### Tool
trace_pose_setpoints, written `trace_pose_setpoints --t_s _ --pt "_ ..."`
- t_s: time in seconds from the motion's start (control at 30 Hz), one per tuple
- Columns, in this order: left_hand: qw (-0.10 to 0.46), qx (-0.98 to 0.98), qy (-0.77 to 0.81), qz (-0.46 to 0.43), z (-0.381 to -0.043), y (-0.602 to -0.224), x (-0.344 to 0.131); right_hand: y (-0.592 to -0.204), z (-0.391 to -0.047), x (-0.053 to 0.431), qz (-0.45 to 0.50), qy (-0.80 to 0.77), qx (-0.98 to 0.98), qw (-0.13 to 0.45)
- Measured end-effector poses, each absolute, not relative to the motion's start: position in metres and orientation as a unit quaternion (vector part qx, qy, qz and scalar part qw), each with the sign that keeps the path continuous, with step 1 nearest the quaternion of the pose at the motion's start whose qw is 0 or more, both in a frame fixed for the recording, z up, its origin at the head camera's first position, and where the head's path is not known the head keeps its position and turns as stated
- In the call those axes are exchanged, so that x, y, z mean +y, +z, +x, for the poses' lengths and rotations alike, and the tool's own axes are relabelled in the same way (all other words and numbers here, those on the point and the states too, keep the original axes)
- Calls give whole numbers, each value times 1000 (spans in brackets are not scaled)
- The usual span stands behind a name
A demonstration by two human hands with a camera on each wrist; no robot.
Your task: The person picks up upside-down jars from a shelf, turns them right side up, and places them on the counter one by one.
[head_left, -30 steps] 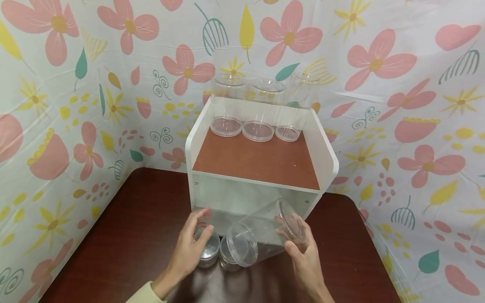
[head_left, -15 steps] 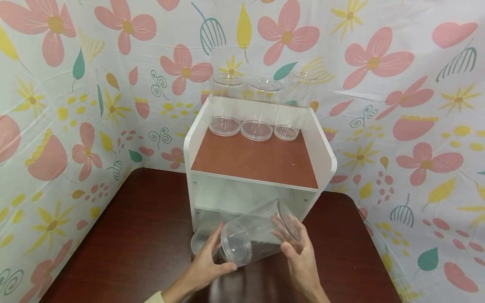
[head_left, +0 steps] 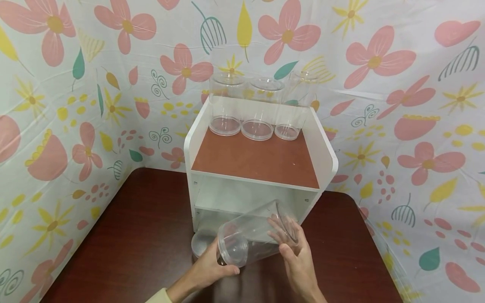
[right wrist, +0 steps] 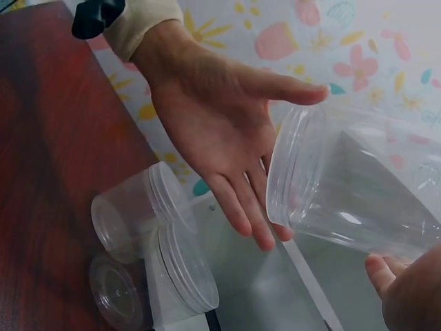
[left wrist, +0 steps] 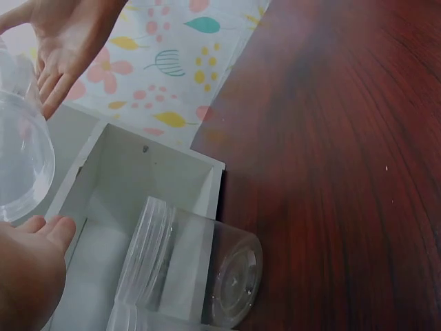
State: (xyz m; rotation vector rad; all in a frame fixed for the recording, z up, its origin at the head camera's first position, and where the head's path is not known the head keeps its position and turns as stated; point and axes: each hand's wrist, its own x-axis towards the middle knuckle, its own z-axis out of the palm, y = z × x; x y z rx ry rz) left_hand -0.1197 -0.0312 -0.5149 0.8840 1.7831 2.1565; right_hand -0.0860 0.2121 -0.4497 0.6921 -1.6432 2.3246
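From the left, the dark surface runs up to the cabinet. At the cabinet's front left corner stands a short clear jar, partly behind your left wrist and hand in the head view; the right wrist view shows a second short jar just beside it.

Your left hand comes next. Its fingers are straight, its palm spread and its thumb well away from the fingers, as the right wrist view shows plainly. It grips nothing; whether its thumb or fingertips touch the tall jar, you cannot tell from here.

The tall clear jar lies between your two hands, held up in front of the cabinet's lower compartments. Its long axis slants across you: the ridged, lid-like end points left and nearer to you, the other end right and farther off. How much of that slant is height, you cannot tell. That axis is the relation to mind: your left hand is the nearer one to the ridged end.

Your right hand has the far end, thumb in front and fingers curled behind, seen through the plastic. Beyond, three tall jars stand upright along the back of the cabinet's top shelf.
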Motion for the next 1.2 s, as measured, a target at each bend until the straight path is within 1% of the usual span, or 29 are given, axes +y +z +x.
trace_pose_setpoints --t_s 0.2,0.33,0.43,0.53,0.63,0.73,0.8,0.93,1.03,1.2 --pt "93 613 734 277 -117 -512 -31 -452 -88 210 259 786 -551 110" --pt "80 601 744 281 -116 -511 -32 -452 -90 210 273 781 -551 110" --pt "71 579 757 294 -116 -510 -35 -451 -89 211 262 786 -549 110" --pt "65 557 773 297 -115 -506 -39 -449 -88 215 241 785 -558 123" --pt "63 549 782 289 -113 -501 -44 -443 -89 218 219 771 -578 155" --pt "56 545 786 287 -112 -496 -51 -436 -90 223 186 759 -590 202" --pt "47 548 782 292 -112 -493 -56 -431 -92 226 143 750 -599 242" --pt "15 563 767 306 -113 -488 -66 -421 -95 234 23 719 -626 301" --pt "4 576 760 300 -113 -482 -73 -416 -99 241 -44 689 -645 326" --pt "-5 585 752 303 -112 -473 -82 -412 -109 253 -69 651 -674 342"
